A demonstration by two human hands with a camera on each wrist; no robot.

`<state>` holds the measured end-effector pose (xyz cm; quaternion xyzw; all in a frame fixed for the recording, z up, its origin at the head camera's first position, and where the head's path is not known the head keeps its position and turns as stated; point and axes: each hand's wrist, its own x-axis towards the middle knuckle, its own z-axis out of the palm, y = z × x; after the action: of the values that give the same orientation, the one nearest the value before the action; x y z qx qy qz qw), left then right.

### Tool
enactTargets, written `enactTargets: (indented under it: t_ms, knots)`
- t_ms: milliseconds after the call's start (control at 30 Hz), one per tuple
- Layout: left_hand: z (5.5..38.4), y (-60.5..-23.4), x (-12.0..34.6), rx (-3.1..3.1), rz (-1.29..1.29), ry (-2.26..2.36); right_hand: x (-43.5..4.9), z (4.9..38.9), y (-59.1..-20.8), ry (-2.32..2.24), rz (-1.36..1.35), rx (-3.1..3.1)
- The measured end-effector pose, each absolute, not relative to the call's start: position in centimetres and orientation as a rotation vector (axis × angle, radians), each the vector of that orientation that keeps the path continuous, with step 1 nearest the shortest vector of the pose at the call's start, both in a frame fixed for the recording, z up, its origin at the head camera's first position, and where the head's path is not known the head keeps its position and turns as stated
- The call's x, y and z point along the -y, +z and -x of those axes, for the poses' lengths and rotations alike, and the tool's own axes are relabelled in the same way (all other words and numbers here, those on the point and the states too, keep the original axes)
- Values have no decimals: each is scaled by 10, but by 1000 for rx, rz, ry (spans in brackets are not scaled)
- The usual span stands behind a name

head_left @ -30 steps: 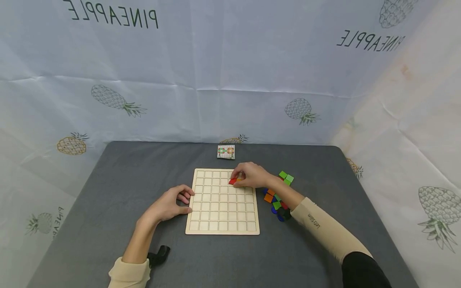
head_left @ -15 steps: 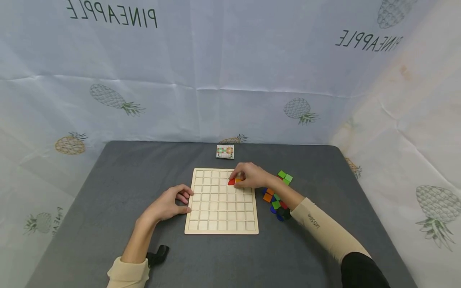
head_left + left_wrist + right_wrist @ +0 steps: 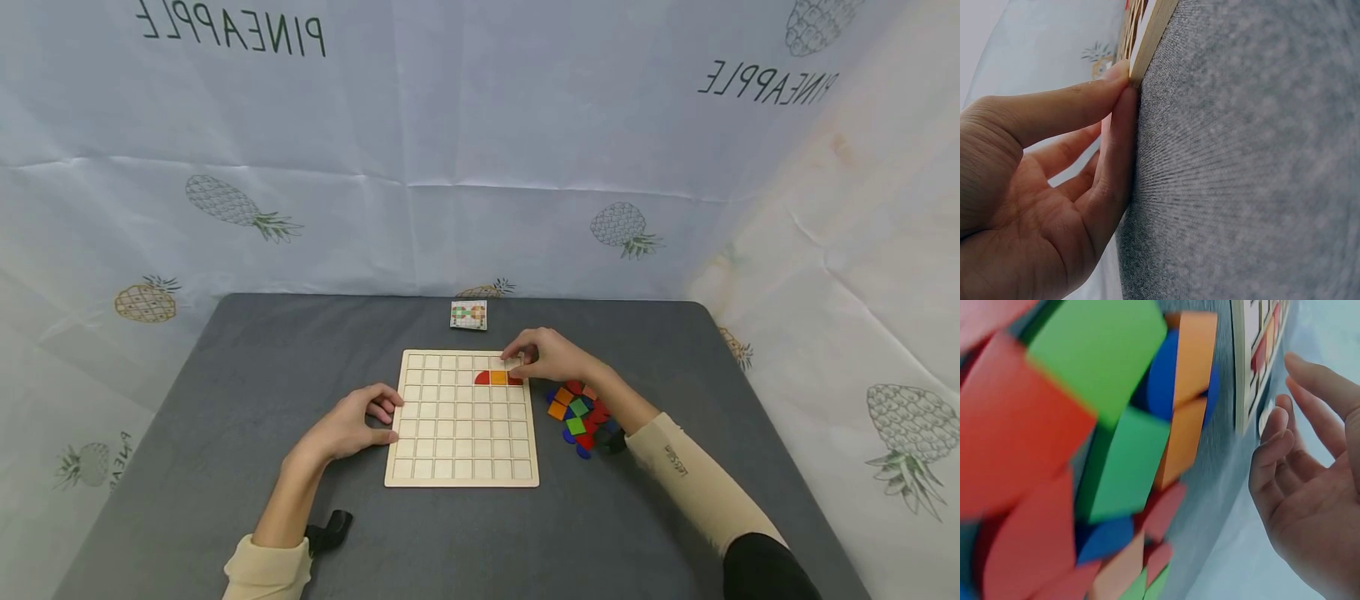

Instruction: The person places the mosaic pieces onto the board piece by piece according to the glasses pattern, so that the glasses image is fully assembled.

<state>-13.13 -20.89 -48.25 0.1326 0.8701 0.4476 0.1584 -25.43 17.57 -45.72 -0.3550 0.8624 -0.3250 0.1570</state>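
A wooden grid board (image 3: 454,429) lies on the grey tabletop. My left hand (image 3: 352,425) touches its left edge with thumb and fingertips; in the left wrist view the thumb (image 3: 1072,106) meets the board's side. In one row near its top right sit a red curved piece (image 3: 482,378), an orange square (image 3: 498,378) and a second red piece (image 3: 515,381), partly covered by my right hand (image 3: 551,356). The right hand hovers there with thumb and forefinger apart; nothing shows between them in the right wrist view.
Right of the board, below my right forearm, lies a loose pile of pieces: a green square (image 3: 575,426), an orange square (image 3: 557,410), red and blue ones. A small pattern card (image 3: 468,315) lies behind the board. A pineapple-print curtain (image 3: 450,233) backs the table.
My right hand has shifted right along the row, from the left red piece to the right one, uncovering the orange square. The left hand stays at the board's edge.
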Motion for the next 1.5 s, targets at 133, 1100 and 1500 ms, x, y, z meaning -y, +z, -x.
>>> enactTargets:
  t_ms: [133, 1100, 1500]
  knots:
    - [131, -482, 209, -2495, -380, 1275, -193, 258, -456, -939, 989, -2483]
    - [132, -482, 209, -2491, -363, 1283, -259, 251, -464, -840, 895, -2287]
    - [132, -484, 209, -2490, -382, 1280, -267, 250, -470, -886, 890, -2354]
